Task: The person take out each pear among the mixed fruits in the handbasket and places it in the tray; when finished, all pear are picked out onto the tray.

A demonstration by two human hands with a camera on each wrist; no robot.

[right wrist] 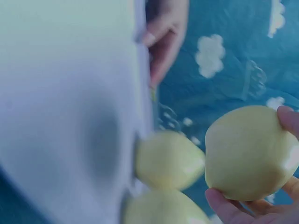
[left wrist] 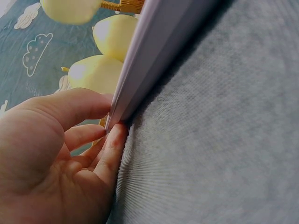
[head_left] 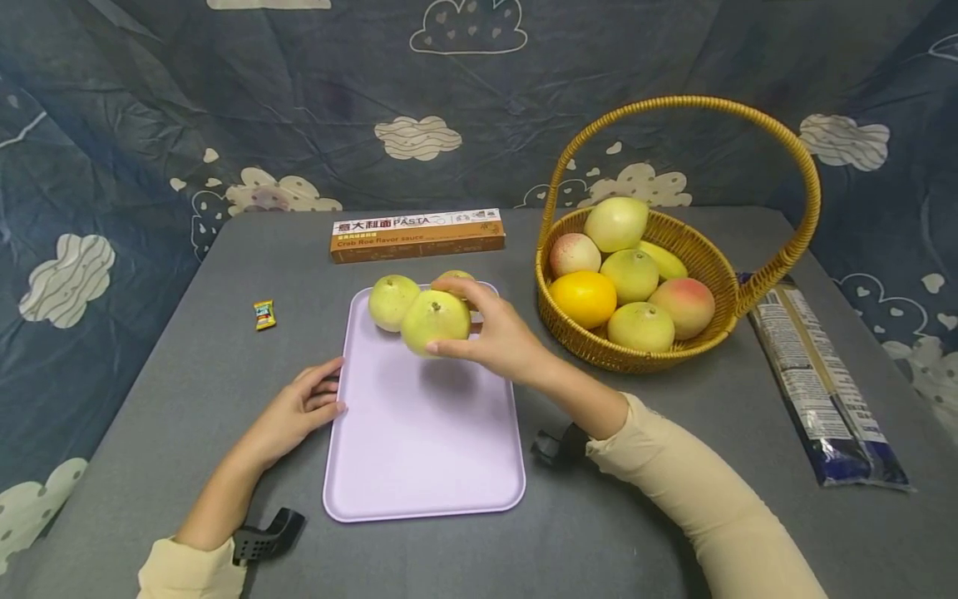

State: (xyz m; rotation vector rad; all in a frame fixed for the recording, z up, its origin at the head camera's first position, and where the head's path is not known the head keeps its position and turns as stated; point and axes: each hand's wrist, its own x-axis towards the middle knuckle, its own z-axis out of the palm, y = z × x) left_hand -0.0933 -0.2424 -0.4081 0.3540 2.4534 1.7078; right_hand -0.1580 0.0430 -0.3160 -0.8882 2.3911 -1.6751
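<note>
My right hand (head_left: 497,337) holds a yellow-green round fruit (head_left: 436,326) with a short stem, thumb on its near side and fingers behind it. The fruit is above the far part of a pale lilac tray (head_left: 422,449), casting a shadow there. Two similar fruits sit at the tray's far end, one at the left (head_left: 392,301) and one mostly hidden behind the hand (head_left: 455,274). My left hand (head_left: 295,412) holds the tray's left rim; in the left wrist view the thumb (left wrist: 96,106) meets the rim and a finger lies low against its side.
Right of the tray stands a tall-handled wicker basket (head_left: 636,359) with several fruits. Behind the tray lies a pasta box (head_left: 417,236). A small yellow wrapped packet (head_left: 264,314) is at the left, and a long blue-and-silver packet (head_left: 831,391) lies at the right.
</note>
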